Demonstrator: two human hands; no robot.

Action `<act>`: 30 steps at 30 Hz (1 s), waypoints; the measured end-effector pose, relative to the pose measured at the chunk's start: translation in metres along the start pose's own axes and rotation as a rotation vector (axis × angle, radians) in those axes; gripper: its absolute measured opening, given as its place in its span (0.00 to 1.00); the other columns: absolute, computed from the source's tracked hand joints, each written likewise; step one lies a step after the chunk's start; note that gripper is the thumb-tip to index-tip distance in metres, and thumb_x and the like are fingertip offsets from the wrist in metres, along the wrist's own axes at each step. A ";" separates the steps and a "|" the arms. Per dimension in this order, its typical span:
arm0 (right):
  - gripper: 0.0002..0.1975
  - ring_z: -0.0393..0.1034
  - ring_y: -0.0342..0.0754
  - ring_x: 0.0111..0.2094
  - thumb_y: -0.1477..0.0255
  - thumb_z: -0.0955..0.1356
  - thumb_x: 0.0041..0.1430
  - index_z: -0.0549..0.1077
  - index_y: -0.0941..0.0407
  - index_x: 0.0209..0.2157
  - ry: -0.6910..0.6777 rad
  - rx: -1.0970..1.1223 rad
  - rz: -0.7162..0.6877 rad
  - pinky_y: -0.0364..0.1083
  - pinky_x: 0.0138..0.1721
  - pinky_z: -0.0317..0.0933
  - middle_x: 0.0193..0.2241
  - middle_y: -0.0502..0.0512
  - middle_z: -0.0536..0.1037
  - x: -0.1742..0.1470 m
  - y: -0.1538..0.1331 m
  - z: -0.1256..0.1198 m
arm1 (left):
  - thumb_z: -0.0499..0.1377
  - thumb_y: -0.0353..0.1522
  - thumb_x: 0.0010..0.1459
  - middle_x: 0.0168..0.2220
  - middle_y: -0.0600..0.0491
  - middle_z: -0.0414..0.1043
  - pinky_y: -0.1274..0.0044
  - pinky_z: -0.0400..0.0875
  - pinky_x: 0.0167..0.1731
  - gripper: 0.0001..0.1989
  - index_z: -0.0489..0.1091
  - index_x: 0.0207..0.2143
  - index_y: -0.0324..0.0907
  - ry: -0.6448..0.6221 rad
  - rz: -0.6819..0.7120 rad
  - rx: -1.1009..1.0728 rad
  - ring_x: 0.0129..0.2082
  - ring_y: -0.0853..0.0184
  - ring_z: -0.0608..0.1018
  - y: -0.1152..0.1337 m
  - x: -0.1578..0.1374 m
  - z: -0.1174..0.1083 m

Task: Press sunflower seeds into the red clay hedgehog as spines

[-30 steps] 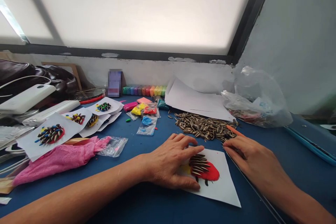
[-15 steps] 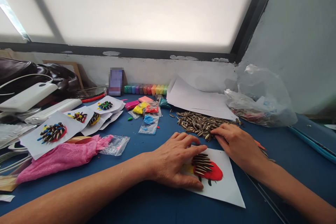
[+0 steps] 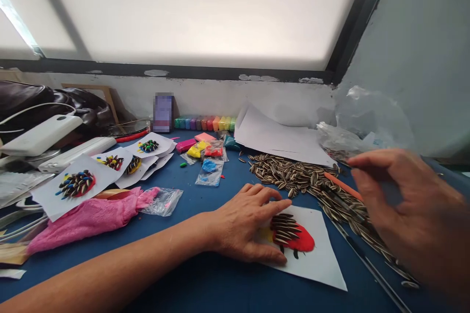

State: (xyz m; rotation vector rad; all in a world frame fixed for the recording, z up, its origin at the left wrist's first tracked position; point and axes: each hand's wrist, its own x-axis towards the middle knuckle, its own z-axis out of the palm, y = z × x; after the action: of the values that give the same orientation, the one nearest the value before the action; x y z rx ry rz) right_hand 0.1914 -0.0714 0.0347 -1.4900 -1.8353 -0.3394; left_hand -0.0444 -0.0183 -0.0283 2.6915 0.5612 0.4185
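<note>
Head view shows me the left hand (image 3: 246, 227), fingers apart, on a white paper sheet (image 3: 317, 271) bearing a flat red shape (image 3: 305, 239); near the heaped striped seeds (image 3: 286, 171), the right hand (image 3: 400, 205) has fingertips nearly together, grip unclear.

Craft wkspc; clay pks (image 3: 204, 123), seeds (image 3: 284, 172)

Counts two hands: one left hand (image 3: 246, 227), one right hand (image 3: 398, 203). Lists one worked sheet (image 3: 316, 269) with one red patch (image 3: 304, 239) and two dark feet (image 3: 295, 254); four seeded cards (image 3: 75, 186); one heap of seeds (image 3: 282, 173), too many to number. Adds three lumps: yellow (image 3: 197, 149), red (image 3: 213, 151), blue (image 3: 209, 166). Includes one row of colour blocks (image 3: 205, 123), count unclear; one phone (image 3: 163, 113); two white devices (image 3: 42, 136); one pink cloth (image 3: 88, 215); one orange stick (image 3: 343, 186).
</note>
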 end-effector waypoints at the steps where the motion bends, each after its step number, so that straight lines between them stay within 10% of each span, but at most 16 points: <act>1: 0.09 0.73 0.53 0.36 0.63 0.61 0.64 0.70 0.50 0.39 -0.030 0.049 0.014 0.49 0.35 0.67 0.38 0.56 0.77 -0.006 -0.003 -0.002 | 0.58 0.53 0.56 0.59 0.43 0.60 0.63 0.58 0.54 0.41 0.52 0.65 0.43 0.004 0.006 0.001 0.53 0.53 0.66 0.000 0.000 0.000; 5: 0.11 0.76 0.50 0.33 0.63 0.62 0.64 0.71 0.51 0.44 -0.368 0.227 0.113 0.44 0.30 0.70 0.35 0.54 0.78 -0.033 0.000 0.003 | 0.58 0.53 0.56 0.58 0.42 0.61 0.62 0.59 0.53 0.41 0.52 0.65 0.43 -0.009 -0.003 0.008 0.52 0.53 0.66 0.000 0.001 0.000; 12: 0.09 0.77 0.47 0.33 0.69 0.64 0.63 0.77 0.49 0.41 -0.532 0.406 -0.011 0.42 0.33 0.72 0.34 0.51 0.80 -0.039 0.004 0.012 | 0.58 0.54 0.55 0.57 0.43 0.62 0.62 0.59 0.53 0.42 0.52 0.65 0.44 0.005 0.002 -0.003 0.52 0.53 0.67 -0.001 0.000 0.002; 20: 0.10 0.70 0.42 0.19 0.70 0.66 0.61 0.71 0.51 0.25 -0.588 0.286 -0.038 0.38 0.19 0.64 0.20 0.45 0.75 -0.046 -0.004 0.016 | 0.58 0.54 0.55 0.59 0.43 0.61 0.63 0.58 0.53 0.41 0.53 0.65 0.44 0.025 0.004 0.003 0.52 0.53 0.67 -0.001 0.000 0.003; 30: 0.09 0.76 0.44 0.28 0.74 0.64 0.62 0.75 0.48 0.34 -0.576 0.256 -0.136 0.39 0.28 0.70 0.29 0.47 0.80 -0.053 -0.002 0.015 | 0.59 0.53 0.55 0.59 0.43 0.61 0.62 0.59 0.52 0.41 0.53 0.64 0.44 0.015 0.003 0.005 0.52 0.53 0.67 -0.002 0.000 0.003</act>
State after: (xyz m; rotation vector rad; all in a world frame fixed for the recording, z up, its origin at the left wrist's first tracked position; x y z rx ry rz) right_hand 0.1866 -0.1017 -0.0107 -1.3715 -2.3268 0.2897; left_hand -0.0442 -0.0178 -0.0316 2.6964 0.5630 0.4387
